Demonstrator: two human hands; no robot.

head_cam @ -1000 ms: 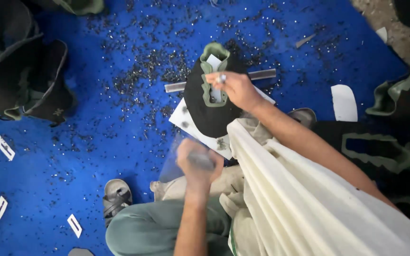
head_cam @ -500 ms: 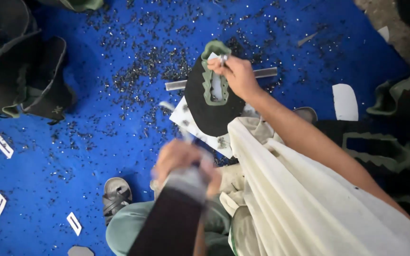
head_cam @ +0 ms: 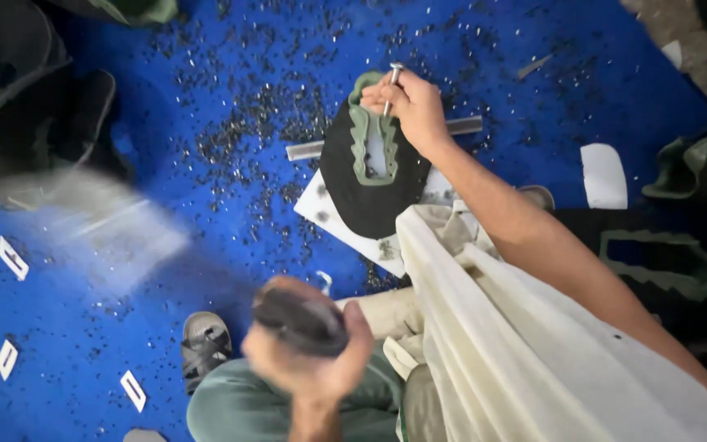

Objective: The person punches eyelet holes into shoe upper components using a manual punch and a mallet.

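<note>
My right hand [head_cam: 415, 106] pinches a thin metal punch [head_cam: 392, 82] upright at the top of a green trim [head_cam: 359, 135]. The trim sits on a black shoe-upper piece [head_cam: 370, 200]. That piece lies on a white board [head_cam: 329, 219] over a grey metal bar [head_cam: 304, 150]. Near my lap, my left hand [head_cam: 308, 360] grips the dark handle of a striking tool [head_cam: 300, 323]. The rest of the tool is a pale motion blur [head_cam: 92, 225] sweeping out to the left.
Small black punched bits are scattered over the blue mat [head_cam: 231, 65]. Black shoe uppers [head_cam: 34, 123] are piled at top left, and black-and-green pieces [head_cam: 681, 245] lie at right. White tags [head_cam: 12, 258] dot the left side. A sandalled foot [head_cam: 204, 344] and cream cloth [head_cam: 517, 352] fill the bottom.
My left hand has swung the striking tool, which now blurs out to the left. My right hand has shifted the punch slightly up the green trim.
</note>
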